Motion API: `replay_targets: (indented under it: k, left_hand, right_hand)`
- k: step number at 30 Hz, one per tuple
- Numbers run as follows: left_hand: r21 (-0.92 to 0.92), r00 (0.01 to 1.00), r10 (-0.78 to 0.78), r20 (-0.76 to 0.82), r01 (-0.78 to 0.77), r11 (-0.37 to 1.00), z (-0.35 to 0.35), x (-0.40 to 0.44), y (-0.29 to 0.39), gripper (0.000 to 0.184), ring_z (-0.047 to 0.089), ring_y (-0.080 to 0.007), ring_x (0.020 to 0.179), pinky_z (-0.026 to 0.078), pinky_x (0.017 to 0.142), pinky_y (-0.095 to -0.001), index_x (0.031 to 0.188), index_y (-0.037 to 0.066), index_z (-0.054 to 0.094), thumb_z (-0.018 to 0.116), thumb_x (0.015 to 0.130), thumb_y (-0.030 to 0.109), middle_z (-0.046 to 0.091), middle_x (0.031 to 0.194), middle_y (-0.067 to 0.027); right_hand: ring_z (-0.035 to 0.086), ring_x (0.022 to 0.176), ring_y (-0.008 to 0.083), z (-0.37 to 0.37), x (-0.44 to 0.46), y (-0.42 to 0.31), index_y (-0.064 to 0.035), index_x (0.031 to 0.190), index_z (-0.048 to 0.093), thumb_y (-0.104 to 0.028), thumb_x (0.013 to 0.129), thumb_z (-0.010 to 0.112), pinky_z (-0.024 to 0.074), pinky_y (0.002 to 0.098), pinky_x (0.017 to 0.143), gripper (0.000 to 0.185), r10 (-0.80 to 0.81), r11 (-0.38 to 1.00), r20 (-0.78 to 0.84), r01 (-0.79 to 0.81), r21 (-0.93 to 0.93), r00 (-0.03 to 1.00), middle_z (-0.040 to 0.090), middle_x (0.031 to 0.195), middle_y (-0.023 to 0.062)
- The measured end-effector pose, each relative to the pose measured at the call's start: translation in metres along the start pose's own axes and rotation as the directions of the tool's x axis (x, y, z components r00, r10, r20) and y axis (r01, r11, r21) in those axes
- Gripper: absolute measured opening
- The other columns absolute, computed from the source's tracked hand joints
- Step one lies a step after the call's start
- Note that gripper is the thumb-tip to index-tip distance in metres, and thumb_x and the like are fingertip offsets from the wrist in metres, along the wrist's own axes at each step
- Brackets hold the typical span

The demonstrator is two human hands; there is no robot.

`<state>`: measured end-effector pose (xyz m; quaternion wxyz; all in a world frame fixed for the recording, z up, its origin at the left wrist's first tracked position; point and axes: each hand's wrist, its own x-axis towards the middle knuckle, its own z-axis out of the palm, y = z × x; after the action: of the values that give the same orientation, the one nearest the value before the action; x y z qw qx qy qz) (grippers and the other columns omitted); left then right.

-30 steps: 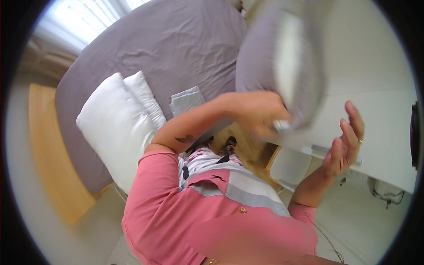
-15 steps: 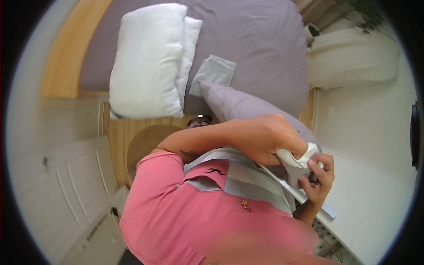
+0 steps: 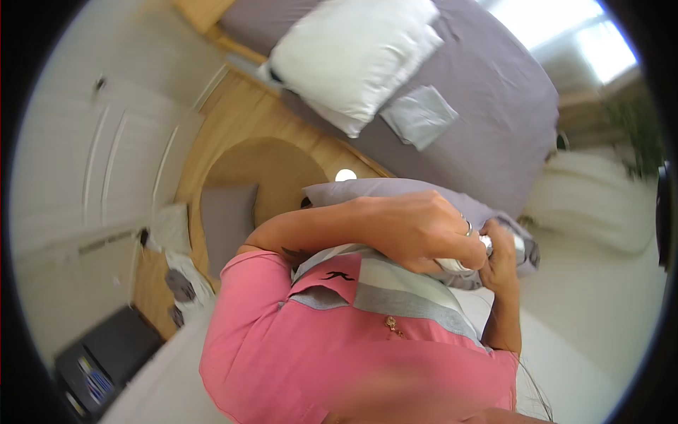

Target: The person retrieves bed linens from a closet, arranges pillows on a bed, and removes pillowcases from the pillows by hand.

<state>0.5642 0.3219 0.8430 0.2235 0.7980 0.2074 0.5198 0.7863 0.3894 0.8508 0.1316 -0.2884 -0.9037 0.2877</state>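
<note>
A stuffed pillow in a lilac-grey pillowcase (image 3: 395, 186) is held up in front of my chest, partly behind my left forearm. My left hand (image 3: 431, 233) reaches across to the right, its fingers curled round the bunched end of the pillow, where white fabric (image 3: 455, 266) shows. Close beside it, my right hand (image 3: 500, 258) is closed on the same end, with grey-and-white cloth bunched behind the fingers. The fingertips of both hands are partly hidden in the folds.
White pillows (image 3: 353, 56) lie stacked on the bed (image 3: 494, 85), next to a folded grey cloth (image 3: 420, 116). A round brown rug (image 3: 282, 169) and a grey cushion (image 3: 229, 215) are on the floor. A black case (image 3: 113, 360) stands at lower left, a cream covered seat (image 3: 593, 198) at right.
My view has turned, bringing the rug, cushion and black case into sight. Both hands have come closer together on the pillow's end, and my right hand has moved up and closed.
</note>
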Motion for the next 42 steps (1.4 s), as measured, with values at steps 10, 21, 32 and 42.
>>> replay_targets:
  k: [10, 21, 32, 42]
  left_hand:
    - [0.729, 0.913, -0.027, -0.406, 0.342, 0.594, -0.064, -0.152, 0.116, 0.011, 0.054, -0.0167, 0.078, 0.042, 0.065, -0.031, 0.079, 0.023, 0.059, 0.063, 0.071, 0.029, 0.055, 0.088, 0.0006]
    - [0.708, 0.799, -0.022, -0.601, 0.545, 0.448, -0.083, -0.213, 0.163, 0.036, 0.053, -0.0211, 0.089, 0.039, 0.077, -0.0372, 0.087, 0.014, 0.055, 0.07, 0.061, 0.034, 0.055, 0.089, 0.001]
    - [0.8, 0.76, 0.351, -0.547, 0.35, 0.488, -0.091, -0.205, 0.145, 0.017, 0.053, -0.0192, 0.067, 0.041, 0.058, -0.0303, 0.08, 0.012, 0.056, 0.063, 0.07, 0.024, 0.053, 0.075, 0.0005]
    - [0.732, 0.679, 0.499, -0.538, 0.67, -0.123, -0.132, -0.234, 0.163, 0.024, 0.049, -0.0121, 0.064, 0.033, 0.076, -0.0359, 0.067, 0.019, 0.053, 0.062, 0.073, 0.04, 0.045, 0.061, 0.0063]
  right_hand:
    - [0.04, 0.066, 0.0093, 0.083, 0.077, -0.105, 0.0031, 0.075, 0.05, -0.048, 0.082, 0.047, 0.031, 0.0235, 0.06, 0.052, 0.113, 0.866, 0.493, -0.329, 0.376, 0.862, 0.047, 0.068, -0.001]
    - [0.053, 0.079, 0.0091, 0.141, 0.138, -0.218, 0.0062, 0.102, 0.052, -0.047, 0.065, 0.066, 0.0415, 0.0232, 0.071, 0.067, -0.022, 0.866, 0.772, -0.375, 0.332, 0.635, 0.057, 0.089, 0.003]
    - [0.051, 0.09, 0.0304, 0.154, 0.176, -0.183, 0.0027, 0.101, 0.05, -0.026, 0.064, 0.063, 0.0398, 0.0382, 0.078, 0.048, -0.522, 0.833, 0.596, 0.516, 0.202, 0.61, 0.053, 0.094, 0.0146]
    - [0.048, 0.081, 0.0101, 0.162, 0.245, -0.207, -0.002, 0.093, 0.053, -0.027, 0.09, 0.05, 0.0368, 0.0243, 0.077, 0.025, -0.135, 0.91, 0.54, -0.112, 0.399, 0.831, 0.055, 0.086, 0.0021]
